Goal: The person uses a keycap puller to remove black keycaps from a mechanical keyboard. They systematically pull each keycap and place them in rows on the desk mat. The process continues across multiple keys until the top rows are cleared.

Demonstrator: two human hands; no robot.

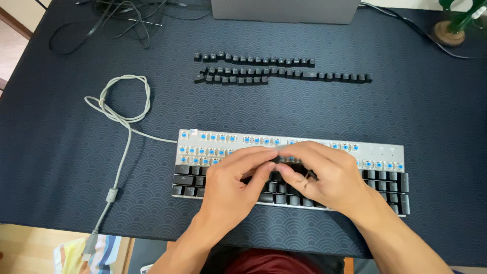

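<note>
A silver mechanical keyboard (385, 150) lies near the table's front edge. Its upper rows show bare blue switches; black keycaps remain on the lower rows. My left hand (231, 185) and my right hand (327, 175) meet over the keyboard's middle, fingertips pinched together on a small dark piece, apparently a keycap (280, 159), partly hidden by the fingers. A thin dark tool seems to sit in my right hand. Removed black keycaps (281, 71) lie in three rows farther back on the mat.
A grey keyboard cable (122, 109) loops at the left and runs off the front edge. Black cables (122, 18) tangle at the back left. A grey box (284, 10) stands at the back centre, a small green ornament on a wooden base (451, 28) at the back right.
</note>
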